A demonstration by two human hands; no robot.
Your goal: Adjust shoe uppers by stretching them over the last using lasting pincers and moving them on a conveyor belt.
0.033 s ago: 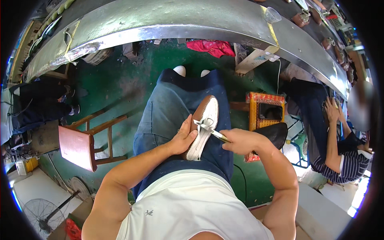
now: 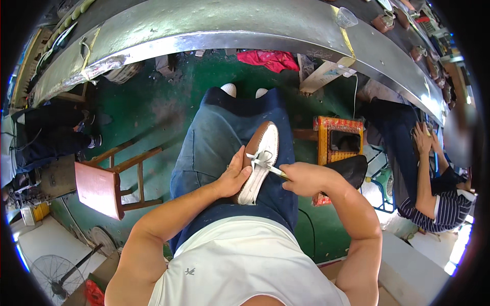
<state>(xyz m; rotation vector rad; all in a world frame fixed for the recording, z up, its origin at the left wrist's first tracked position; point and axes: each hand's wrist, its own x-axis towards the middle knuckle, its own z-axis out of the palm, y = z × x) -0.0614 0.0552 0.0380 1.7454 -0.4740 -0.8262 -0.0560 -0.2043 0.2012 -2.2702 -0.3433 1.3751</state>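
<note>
Across my lap lies a white and brown lace-up shoe (image 2: 250,187), its toe pointing away from me. A pale lace (image 2: 264,156) is tied in a bow over its opening. My left hand (image 2: 235,175) grips the shoe's left side, thumb toward the top and fingers along the brown edge. In my right hand (image 2: 308,179) is a slim metal tool (image 2: 277,172) with a yellowish handle, fingers wrapped round it. Its narrow end reaches the shoe's opening beside the lace; the exact kind of tool is unclear and its tip is hard to make out.
A metal-edged workbench (image 2: 204,40) spans the far side. A wooden stool (image 2: 99,186) is at left, a small orange seat with a dark phone (image 2: 345,142) at right. At far right sits another person (image 2: 434,204). Pink cloth (image 2: 268,58) lies under the bench; a fan (image 2: 56,275) stands lower left.
The tool and my right hand have shifted very slightly over the shoe. My left hand and the shoe are where they were.
</note>
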